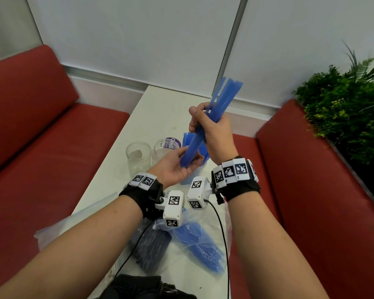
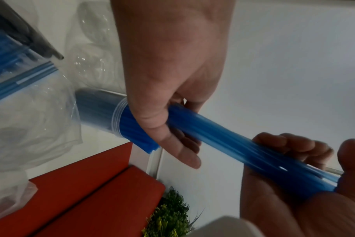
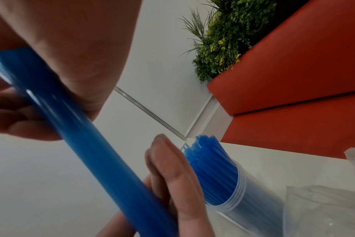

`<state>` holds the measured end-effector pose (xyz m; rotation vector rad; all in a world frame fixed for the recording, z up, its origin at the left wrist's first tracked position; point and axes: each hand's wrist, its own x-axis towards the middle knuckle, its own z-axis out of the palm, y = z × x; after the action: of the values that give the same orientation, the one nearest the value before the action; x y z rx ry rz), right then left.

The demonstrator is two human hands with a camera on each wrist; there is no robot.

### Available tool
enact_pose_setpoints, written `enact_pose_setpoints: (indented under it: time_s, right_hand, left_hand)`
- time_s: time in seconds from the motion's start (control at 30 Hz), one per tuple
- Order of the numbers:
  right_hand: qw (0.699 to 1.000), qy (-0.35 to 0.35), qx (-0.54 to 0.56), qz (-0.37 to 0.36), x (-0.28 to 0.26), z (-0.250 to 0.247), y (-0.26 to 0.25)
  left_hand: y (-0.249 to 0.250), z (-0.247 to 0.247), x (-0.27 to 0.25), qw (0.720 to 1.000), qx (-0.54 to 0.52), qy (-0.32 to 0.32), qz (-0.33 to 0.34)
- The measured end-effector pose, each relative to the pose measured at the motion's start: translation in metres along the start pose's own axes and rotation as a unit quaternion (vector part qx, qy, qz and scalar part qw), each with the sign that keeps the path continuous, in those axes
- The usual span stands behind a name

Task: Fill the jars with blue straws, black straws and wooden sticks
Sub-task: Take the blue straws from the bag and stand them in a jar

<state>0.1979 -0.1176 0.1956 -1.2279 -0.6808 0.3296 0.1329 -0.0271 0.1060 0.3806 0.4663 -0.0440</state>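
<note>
On the white desk [image 1: 160, 108], two bags of blue and dark straws lie near the front edge; toward the far edge, two jars stand empty and a third jar [image 3: 251, 197] already holds blue straws. The right hand [image 1: 212, 134] clamps a blue straw bundle [image 1: 205, 126], the flat left hand [image 1: 177, 167] squaring its ends; black straws and wooden sticks remain

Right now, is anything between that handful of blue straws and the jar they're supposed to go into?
Yes: the person's open left hand lies under the bundle of blue plastic straws gripped by the right hand, above the clear jar already packed with blue straws. Those straws crowd its mouth.
</note>
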Motion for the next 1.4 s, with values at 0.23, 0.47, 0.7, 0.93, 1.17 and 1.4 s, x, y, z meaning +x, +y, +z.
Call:
enact_pose_setpoints:
  time_s: [0.23,0.47,0.7,0.93,1.17,1.4]
  right_hand:
    - [0.999,0.036,-0.016,0.025,0.004,-0.001,0.010]
    - [0.964,-0.072,-0.219,0.129,0.025,-0.036,0.001]
    - [0.901,-0.194,-0.246,0.300,0.058,-0.078,0.001]
    - [0.884,-0.173,-0.308,0.306,0.079,-0.089,0.040]
    - [0.887,-0.095,-0.361,0.271,0.095,-0.096,0.060]
    - [0.874,-0.020,-0.414,0.254,0.075,-0.077,0.106]
  left_hand:
    - [-0.005,-0.008,0.007,0.992,0.098,-0.011,-0.081]
    - [0.005,-0.026,0.031,0.987,0.151,0.054,-0.019]
    - [0.007,-0.046,0.055,0.968,0.240,0.072,0.027]
    - [-0.006,-0.051,0.086,0.804,0.564,0.135,0.133]
    - [-0.011,-0.067,0.100,0.620,0.752,0.106,0.196]
    - [-0.013,-0.065,0.101,0.627,0.739,0.131,0.209]
